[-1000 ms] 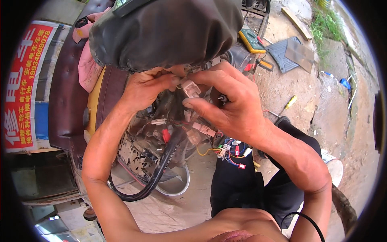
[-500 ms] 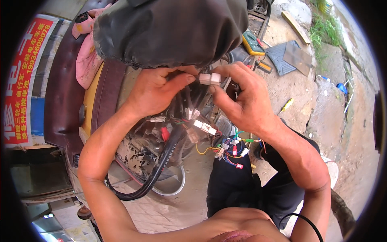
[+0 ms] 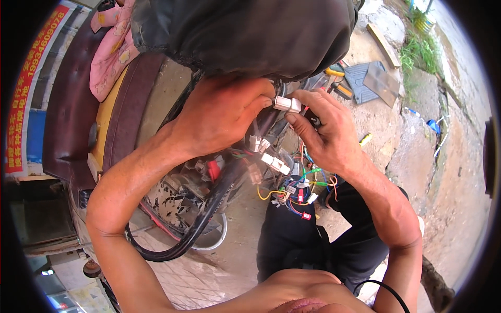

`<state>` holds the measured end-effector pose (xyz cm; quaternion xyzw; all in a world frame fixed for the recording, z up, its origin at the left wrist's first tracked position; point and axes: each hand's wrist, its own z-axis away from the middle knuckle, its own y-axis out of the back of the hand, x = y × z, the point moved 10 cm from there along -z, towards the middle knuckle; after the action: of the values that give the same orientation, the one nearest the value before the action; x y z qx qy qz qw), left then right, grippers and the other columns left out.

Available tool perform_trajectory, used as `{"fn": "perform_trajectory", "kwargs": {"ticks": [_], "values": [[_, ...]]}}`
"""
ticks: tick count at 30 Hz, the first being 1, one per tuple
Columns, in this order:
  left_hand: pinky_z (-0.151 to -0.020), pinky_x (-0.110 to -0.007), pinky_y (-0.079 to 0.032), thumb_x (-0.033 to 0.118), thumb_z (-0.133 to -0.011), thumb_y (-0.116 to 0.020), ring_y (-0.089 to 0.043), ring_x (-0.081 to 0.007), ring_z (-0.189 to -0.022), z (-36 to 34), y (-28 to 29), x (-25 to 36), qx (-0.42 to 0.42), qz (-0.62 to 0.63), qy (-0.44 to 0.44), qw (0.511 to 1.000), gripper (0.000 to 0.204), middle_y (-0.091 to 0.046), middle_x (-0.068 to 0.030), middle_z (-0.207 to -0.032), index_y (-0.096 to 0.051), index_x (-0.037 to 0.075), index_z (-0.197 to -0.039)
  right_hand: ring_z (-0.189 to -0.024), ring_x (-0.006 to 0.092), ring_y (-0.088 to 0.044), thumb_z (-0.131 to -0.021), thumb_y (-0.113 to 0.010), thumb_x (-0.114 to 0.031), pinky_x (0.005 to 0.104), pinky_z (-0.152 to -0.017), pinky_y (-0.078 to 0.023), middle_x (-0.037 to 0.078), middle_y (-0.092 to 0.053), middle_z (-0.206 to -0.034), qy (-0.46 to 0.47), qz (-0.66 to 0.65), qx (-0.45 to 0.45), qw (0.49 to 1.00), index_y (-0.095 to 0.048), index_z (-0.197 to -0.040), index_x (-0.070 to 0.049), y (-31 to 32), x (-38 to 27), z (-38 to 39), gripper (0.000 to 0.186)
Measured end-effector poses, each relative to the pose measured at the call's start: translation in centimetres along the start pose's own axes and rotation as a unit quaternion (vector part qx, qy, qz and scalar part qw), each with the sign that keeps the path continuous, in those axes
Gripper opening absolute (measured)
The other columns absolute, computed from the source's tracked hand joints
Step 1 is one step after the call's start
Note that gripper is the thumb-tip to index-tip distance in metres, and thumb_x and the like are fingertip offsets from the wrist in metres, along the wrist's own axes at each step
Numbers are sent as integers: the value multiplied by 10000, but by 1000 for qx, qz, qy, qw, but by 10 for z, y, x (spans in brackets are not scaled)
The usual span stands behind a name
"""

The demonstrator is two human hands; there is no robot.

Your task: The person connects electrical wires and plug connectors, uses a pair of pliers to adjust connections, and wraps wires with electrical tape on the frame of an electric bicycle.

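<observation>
A white plastic wire connector (image 3: 287, 104) sits between my two hands, just below a large black cover (image 3: 245, 39). At its left end, the thumb and fingers of my left hand (image 3: 224, 115) are pinched together; the cover's edge partly shades them. My right hand (image 3: 331, 128) grips its right end between thumb and bent forefinger. Below hang another white connector (image 3: 275, 164) and a smaller white one (image 3: 258, 143) on thin wires. A red connector (image 3: 213, 170) lies to their left. Coloured wires with several small plugs (image 3: 297, 195) bunch above my knee.
A thick black cable (image 3: 201, 224) curves down at the left. Beyond it stands a maroon padded seat (image 3: 70, 104) with a pink cloth (image 3: 112, 62). On the ground at right lie a grey mat (image 3: 360, 78), a wooden strip (image 3: 383, 46) and a yellow-handled tool (image 3: 366, 139).
Both hands and the connector have shifted slightly right in view. My left hand has turned so that its back shows more. The view itself has moved a little.
</observation>
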<state>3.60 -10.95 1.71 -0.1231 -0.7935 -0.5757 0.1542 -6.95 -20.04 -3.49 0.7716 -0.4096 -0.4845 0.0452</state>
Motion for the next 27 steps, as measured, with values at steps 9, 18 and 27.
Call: {"fn": "perform_trajectory", "kwargs": {"ticks": [9, 18, 27], "values": [[-700, -388, -507, 42, -950, -700, -656, -307, -768, 1, 1, 4, -4, 13, -26, 1000, 61, -661, -132, -836, -679, 37, -1007, -775, 374, -640, -920, -744, -65, 433, -685, -515, 170, -622, -893, 21, -3, -4, 1000, -652, -1190, 20, -2, -5, 0, 297], [-711, -411, -497, 6, -898, -727, -641, -327, -792, 2, 2, 13, 22, 4, -65, 998, 123, -634, -122, -852, -665, 50, -995, -799, 370, -641, -911, -743, -60, 437, -691, -513, 165, -614, -912, 34, 13, -29, 999, -645, -1196, 13, -3, -4, 1, 311], [-715, -418, -496, -8, -876, -724, -642, -331, -818, 3, -2, 11, 14, -15, -64, 998, 143, -631, -114, -898, -661, 49, -991, -785, 371, -639, -908, -755, -74, 443, -686, -516, 156, -613, -919, 40, 20, -23, 999, -650, -1206, 4, -4, -4, -1, 325]]}}
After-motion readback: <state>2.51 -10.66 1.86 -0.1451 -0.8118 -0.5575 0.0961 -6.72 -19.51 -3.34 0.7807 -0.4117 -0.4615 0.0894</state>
